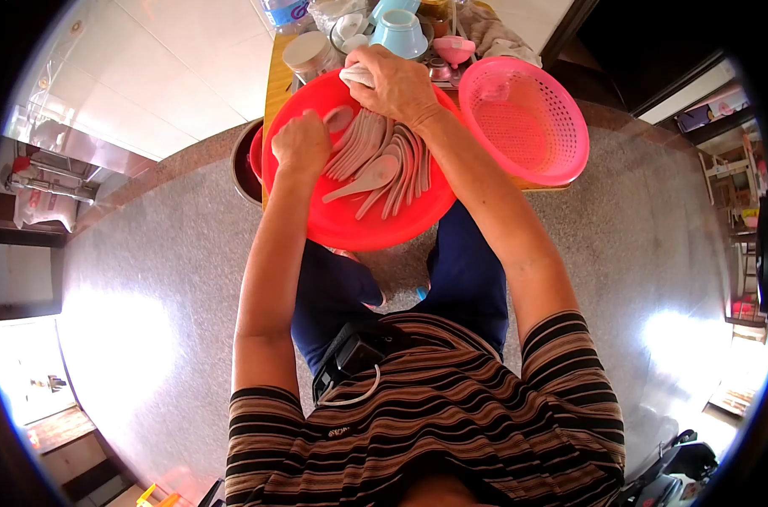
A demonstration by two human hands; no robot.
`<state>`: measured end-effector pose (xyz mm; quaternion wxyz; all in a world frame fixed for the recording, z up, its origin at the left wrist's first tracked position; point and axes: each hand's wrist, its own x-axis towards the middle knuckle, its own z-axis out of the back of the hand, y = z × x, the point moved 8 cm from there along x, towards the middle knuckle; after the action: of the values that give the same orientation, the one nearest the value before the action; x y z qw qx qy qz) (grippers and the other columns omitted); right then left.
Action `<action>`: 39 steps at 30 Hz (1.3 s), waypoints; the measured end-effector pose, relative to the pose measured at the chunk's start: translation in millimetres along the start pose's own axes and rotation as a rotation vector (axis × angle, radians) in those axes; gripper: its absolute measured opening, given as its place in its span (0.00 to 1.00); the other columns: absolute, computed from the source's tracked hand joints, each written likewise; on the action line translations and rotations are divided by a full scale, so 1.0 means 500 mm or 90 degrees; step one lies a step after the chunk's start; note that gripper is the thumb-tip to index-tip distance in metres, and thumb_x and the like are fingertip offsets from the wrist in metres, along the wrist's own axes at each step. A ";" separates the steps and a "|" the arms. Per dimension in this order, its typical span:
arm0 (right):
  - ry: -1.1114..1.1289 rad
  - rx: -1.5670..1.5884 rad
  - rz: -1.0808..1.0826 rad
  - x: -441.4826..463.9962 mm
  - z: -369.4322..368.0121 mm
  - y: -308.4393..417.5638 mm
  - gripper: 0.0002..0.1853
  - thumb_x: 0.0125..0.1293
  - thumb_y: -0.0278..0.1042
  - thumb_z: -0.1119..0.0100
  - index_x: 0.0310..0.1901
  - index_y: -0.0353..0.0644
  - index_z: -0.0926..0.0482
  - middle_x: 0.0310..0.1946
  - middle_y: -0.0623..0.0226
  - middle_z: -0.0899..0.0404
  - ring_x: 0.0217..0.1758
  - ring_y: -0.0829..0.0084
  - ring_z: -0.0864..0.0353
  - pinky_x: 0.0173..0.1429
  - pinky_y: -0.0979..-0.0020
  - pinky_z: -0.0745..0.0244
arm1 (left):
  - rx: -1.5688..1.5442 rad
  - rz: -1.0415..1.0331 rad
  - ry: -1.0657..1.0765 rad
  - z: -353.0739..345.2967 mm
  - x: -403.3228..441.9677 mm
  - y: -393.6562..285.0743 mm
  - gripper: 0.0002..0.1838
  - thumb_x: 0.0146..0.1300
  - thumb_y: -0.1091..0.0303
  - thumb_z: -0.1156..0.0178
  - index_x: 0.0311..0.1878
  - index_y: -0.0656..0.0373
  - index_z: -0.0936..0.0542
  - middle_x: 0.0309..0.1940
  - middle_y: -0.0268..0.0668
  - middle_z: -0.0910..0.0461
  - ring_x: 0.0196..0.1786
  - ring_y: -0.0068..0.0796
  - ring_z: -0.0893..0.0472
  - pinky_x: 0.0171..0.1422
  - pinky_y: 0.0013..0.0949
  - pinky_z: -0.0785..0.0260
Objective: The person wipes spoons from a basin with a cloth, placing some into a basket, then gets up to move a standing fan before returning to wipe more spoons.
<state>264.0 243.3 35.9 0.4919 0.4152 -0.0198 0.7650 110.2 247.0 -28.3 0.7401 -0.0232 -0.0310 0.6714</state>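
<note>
A red plastic basin [367, 232] sits in front of me with many pale soup spoons [375, 176] fanned out and overlapping inside it. My left hand [302, 144] is closed in a fist over the basin's left side. The bowl of one spoon [339, 118] shows right beside that fist, but what the fingers hold is hidden. Over the far rim, my right hand [397, 86] is closed around a small white thing [358, 76] that looks like a folded cloth. Its fingertips are partly hidden by the back of the hand.
A pink perforated basket [528, 173] stands right of the basin. Behind are a lidded jar [310, 52], light blue bowls [399, 34], a small pink bowl [455, 51] and a plastic bottle [284, 13]. A dark-rimmed container [245, 165] shows at the basin's left.
</note>
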 end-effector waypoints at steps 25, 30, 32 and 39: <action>0.015 -0.096 0.025 0.004 -0.016 0.001 0.12 0.56 0.43 0.35 0.39 0.55 0.25 0.37 0.75 0.25 0.37 0.64 0.18 0.37 0.63 0.22 | -0.523 -0.033 0.029 0.008 0.012 -0.015 0.18 0.63 0.61 0.52 0.32 0.68 0.22 0.29 0.57 0.21 0.38 0.56 0.20 0.44 0.50 0.31; 0.098 -0.021 0.069 -0.009 -0.051 0.019 0.13 0.55 0.42 0.35 0.40 0.54 0.26 0.37 0.74 0.24 0.37 0.64 0.18 0.36 0.62 0.21 | -0.486 -0.066 -0.081 0.009 0.029 0.003 0.17 0.63 0.60 0.51 0.32 0.66 0.22 0.32 0.59 0.23 0.40 0.60 0.22 0.43 0.52 0.32; 0.007 -0.053 0.037 -0.001 -0.027 0.004 0.13 0.55 0.42 0.35 0.41 0.54 0.26 0.38 0.73 0.23 0.37 0.63 0.17 0.36 0.61 0.22 | -0.471 -0.056 -0.088 0.015 0.026 0.003 0.17 0.62 0.60 0.51 0.32 0.65 0.23 0.32 0.58 0.22 0.40 0.60 0.22 0.43 0.52 0.32; -0.008 -0.091 -0.023 0.003 -0.007 -0.003 0.15 0.54 0.43 0.35 0.42 0.53 0.26 0.39 0.73 0.22 0.35 0.60 0.17 0.35 0.61 0.22 | -0.494 -0.006 -0.072 0.037 0.017 0.014 0.25 0.69 0.49 0.55 0.34 0.64 0.22 0.32 0.55 0.21 0.42 0.59 0.22 0.45 0.53 0.33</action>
<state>262.9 246.9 34.0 0.5340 0.3844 -0.0697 0.7499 102.7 255.8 -10.3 0.6765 -0.2642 -0.3231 0.6067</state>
